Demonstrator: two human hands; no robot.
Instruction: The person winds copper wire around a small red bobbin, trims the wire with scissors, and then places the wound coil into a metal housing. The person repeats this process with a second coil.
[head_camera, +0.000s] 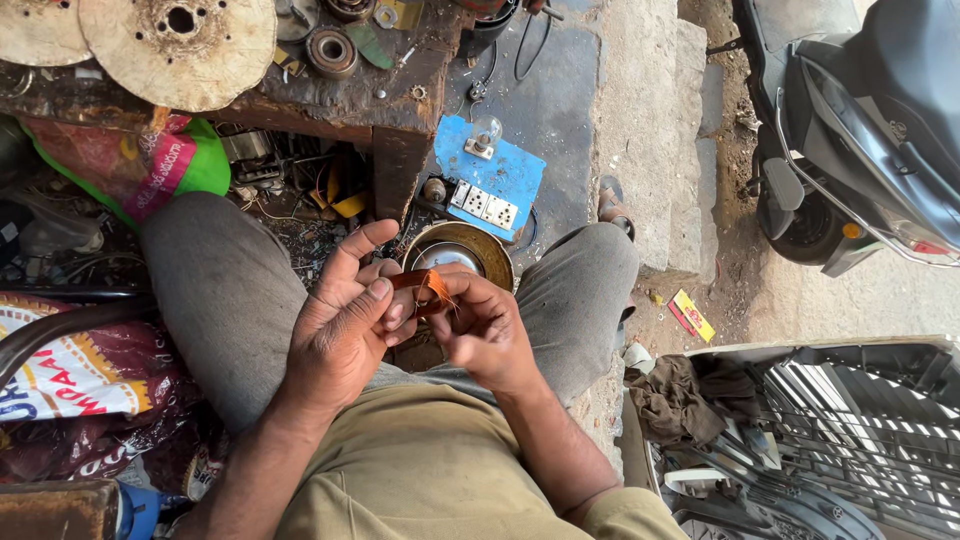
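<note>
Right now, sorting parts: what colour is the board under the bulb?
Blue, head view.

i'm sitting at a small roadside repair workshop, open to the street, with a grimy, oil-dark workbench (330, 105) in front of my knees carrying worn round discs (180, 45), bearings (331, 51) and loose metal bits. past it lies a blue test board (505, 175) with a bulb (484, 133) and white sockets (484, 204), tangled wires and scrap spread beneath the bench on the left. to the right a parked scooter (860, 120) stands on the dirt beside a stone kerb (650, 130), with a grey plastic vehicle panel (850, 430) near me.
</note>
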